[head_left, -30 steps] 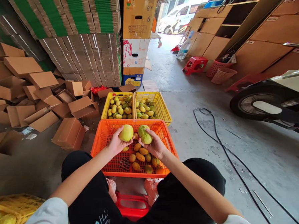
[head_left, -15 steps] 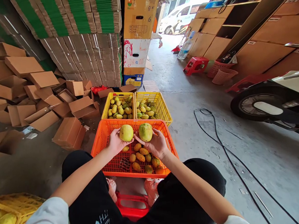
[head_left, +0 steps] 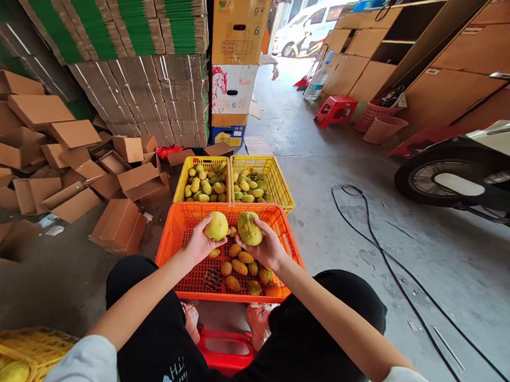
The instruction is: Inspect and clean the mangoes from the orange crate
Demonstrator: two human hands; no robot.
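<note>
My left hand (head_left: 198,243) is closed around a smooth yellow-green papaya (head_left: 216,225), its rounded end facing up. My right hand (head_left: 268,246) grips a second papaya (head_left: 249,229), greener and ridged, with a lumpy surface. The two fruits are side by side, a small gap apart, above an orange plastic crate (head_left: 288,235). Several orange-yellow papayas (head_left: 239,267) lie in that crate, mostly toward its right side. Beyond it stand two yellow crates, the left one (head_left: 178,186) and the right one (head_left: 281,184), both holding green-yellow papayas.
Another yellow crate (head_left: 36,345) with papayas sits at lower left. A red stool (head_left: 229,360) is between my legs. Loose cardboard boxes (head_left: 118,226) pile up at left before stacked flat cartons (head_left: 147,99). A black cable (head_left: 384,252) crosses the floor near a motorbike (head_left: 455,183).
The papaya in my right hand has turned, showing a more ridged side, and my right fingers have shifted round it. My left hand has tilted its papaya slightly.
</note>
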